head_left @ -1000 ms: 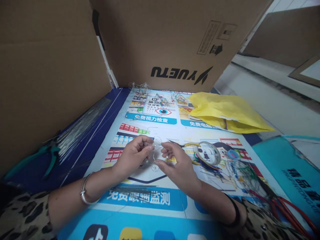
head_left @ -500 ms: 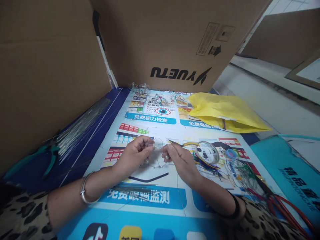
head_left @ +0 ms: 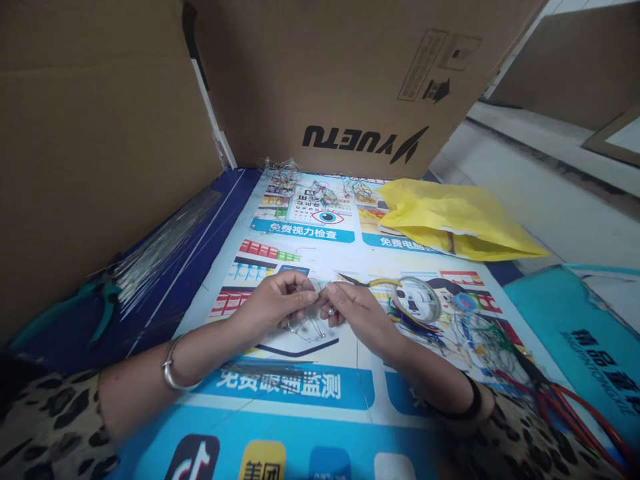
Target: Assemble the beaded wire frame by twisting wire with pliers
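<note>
A thin wire loop with small beads [head_left: 309, 339] hangs between my two hands, low over the printed sheet. My left hand [head_left: 283, 299] pinches it from the left, thumb against fingertips. From the right, my right hand [head_left: 355, 310] pinches the same wire, its fingertips almost touching the left ones. The exact spot where the wire is held is hidden by the fingers. Just beyond my right hand lie yellow-handled pliers [head_left: 373, 283], their dark tip pointing left. A roll of clear tape or wire [head_left: 434, 300] sits beside them.
Loose wires [head_left: 160, 243] and teal-handled pliers [head_left: 103, 300] lie at left. Tangled wire pieces [head_left: 325, 193] are at the back, near a yellow bag [head_left: 460, 220]. Red-handled scissors [head_left: 555, 393] lie at right by a teal bag [head_left: 575, 327]. Cardboard [head_left: 350, 73] walls the back.
My hands have come closer together, fingertips nearly meeting. The beaded wire loop has tilted and shifted slightly left. The whole view has moved a little.
</note>
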`<state>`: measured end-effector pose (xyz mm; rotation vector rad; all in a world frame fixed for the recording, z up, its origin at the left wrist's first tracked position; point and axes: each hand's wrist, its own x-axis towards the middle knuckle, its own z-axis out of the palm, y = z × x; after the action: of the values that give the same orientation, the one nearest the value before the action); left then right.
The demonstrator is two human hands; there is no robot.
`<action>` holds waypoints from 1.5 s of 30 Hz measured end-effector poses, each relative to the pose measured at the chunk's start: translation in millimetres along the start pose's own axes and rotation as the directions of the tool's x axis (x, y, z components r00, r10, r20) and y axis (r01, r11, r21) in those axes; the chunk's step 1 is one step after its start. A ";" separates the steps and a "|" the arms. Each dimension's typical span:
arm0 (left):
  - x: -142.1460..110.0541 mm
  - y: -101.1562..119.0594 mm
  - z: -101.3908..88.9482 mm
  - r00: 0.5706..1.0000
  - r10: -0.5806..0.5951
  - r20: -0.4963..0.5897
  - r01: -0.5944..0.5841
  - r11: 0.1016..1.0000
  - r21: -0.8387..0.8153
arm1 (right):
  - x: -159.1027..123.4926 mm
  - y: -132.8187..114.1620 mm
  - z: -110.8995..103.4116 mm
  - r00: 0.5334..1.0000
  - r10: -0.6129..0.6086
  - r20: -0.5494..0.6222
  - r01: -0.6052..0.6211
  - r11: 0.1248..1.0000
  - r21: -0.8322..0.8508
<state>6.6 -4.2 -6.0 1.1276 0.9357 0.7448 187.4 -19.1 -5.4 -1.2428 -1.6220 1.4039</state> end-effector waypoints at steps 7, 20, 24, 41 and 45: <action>-0.7 2.1 -0.9 1.000 -0.008 -0.015 0.009 1.000 0.015 | 3.3 -2.0 -2.8 1.000 0.015 0.023 -0.015 0.999 0.036; 1.1 4.3 -8.0 0.988 -0.070 0.141 0.078 0.996 -0.052 | 11.5 -11.1 -11.8 0.983 0.051 0.174 -0.057 0.998 0.032; 1.5 9.0 -6.3 0.982 -0.105 0.158 0.115 0.992 -0.052 | 15.4 -10.8 -13.4 0.977 0.040 0.211 -0.044 0.999 0.017; 2.8 3.6 -6.6 0.991 -0.085 0.107 0.082 0.996 0.026 | 12.8 -8.9 -9.5 0.981 0.075 0.179 -0.098 0.987 0.124; 2.0 4.2 -5.9 0.990 -0.074 0.122 0.070 0.997 0.038 | 9.8 -8.0 -7.6 0.979 0.137 0.151 -0.170 0.957 0.235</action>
<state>2.1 1.1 -3.2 1.1504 0.8826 0.5954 189.0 -7.1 3.0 -1.1692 -1.4056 1.7610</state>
